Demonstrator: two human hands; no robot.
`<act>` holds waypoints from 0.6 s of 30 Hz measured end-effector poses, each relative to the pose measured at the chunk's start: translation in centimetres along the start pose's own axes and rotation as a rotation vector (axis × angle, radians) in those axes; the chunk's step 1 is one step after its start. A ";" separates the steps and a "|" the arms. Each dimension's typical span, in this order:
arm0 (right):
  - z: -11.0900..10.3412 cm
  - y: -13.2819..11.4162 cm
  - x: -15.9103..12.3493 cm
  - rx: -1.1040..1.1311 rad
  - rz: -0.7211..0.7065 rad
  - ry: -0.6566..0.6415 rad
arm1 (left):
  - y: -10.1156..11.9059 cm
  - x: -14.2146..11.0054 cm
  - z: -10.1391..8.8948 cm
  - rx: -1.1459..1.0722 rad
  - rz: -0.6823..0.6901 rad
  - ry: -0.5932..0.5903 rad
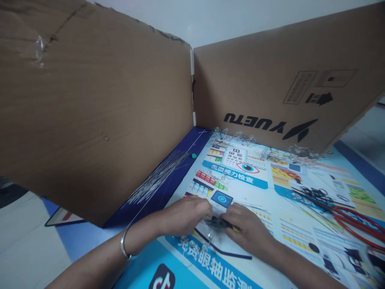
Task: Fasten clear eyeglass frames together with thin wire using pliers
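Note:
My right hand (245,224) is closed round a small pair of pliers (221,222), with dark jaws and a bit of yellow handle showing. The jaws point left and meet the fingers of my left hand (198,212). That hand is closed in a pinch, and whatever lies in its fingers is too small and hidden to name. Just below the pliers there is a clear, shiny piece (209,237), blurred. A silver bangle (124,244) circles my left wrist.
Two tall cardboard panels (120,100) meet in a corner behind the printed sheet (270,216). Thin metal wires (159,176) lie along the left panel. Clear plastic bits (264,152) line the right panel. Black rings (319,194) and red-handled scissors (349,218) lie at right.

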State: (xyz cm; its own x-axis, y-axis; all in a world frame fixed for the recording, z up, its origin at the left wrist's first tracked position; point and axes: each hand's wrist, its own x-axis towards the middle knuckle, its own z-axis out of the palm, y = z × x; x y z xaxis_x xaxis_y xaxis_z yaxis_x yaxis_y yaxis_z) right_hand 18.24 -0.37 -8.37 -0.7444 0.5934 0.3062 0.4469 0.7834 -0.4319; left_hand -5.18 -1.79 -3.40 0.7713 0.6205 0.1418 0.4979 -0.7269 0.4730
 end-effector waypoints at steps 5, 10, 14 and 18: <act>0.4 0.6 -0.2 0.004 -0.018 0.027 | -0.3 -0.1 0.1 -0.059 -0.003 0.038; 0.2 0.3 -0.2 0.037 -0.007 0.019 | -0.4 -0.1 0.2 -0.096 0.048 0.076; 0.0 -0.1 -0.1 0.039 0.028 0.001 | -0.4 0.0 0.2 -0.124 0.034 0.053; 0.0 -0.3 -0.1 0.042 0.057 -0.018 | -0.4 0.0 0.2 -0.121 0.038 0.039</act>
State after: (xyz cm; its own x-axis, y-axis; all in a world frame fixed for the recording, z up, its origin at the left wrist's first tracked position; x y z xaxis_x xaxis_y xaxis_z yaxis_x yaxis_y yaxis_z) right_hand 18.16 -0.62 -8.31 -0.7275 0.6328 0.2651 0.4677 0.7402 -0.4831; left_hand -5.30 -1.52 -3.81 0.7715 0.6057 0.1945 0.4149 -0.7108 0.5680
